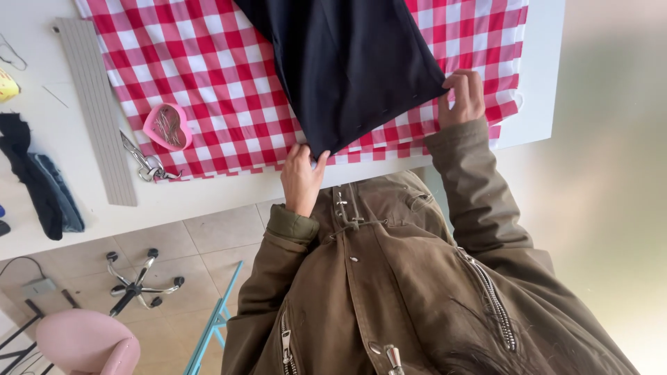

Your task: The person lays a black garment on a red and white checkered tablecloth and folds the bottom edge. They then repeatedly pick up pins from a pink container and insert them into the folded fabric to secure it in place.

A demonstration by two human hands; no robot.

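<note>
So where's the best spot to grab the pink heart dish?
Take the pink heart dish by its raised rim at the two rounded lobes, coming straight down from above. It lies flat on the checked cloth and holds thin pins, so lifting it level seems safest. The scissors lie close on one side, so keep your fingers off that edge.

Both hands [302, 177] pinching navy cloth [347, 69], checked fabric [208, 76]

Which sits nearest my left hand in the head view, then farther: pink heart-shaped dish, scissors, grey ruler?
1. Pink heart-shaped dish, on the checked cloth, beside the left hand.
2. Scissors, at the cloth's edge.
3. Grey ruler, beyond the cloth on the white table.
</note>
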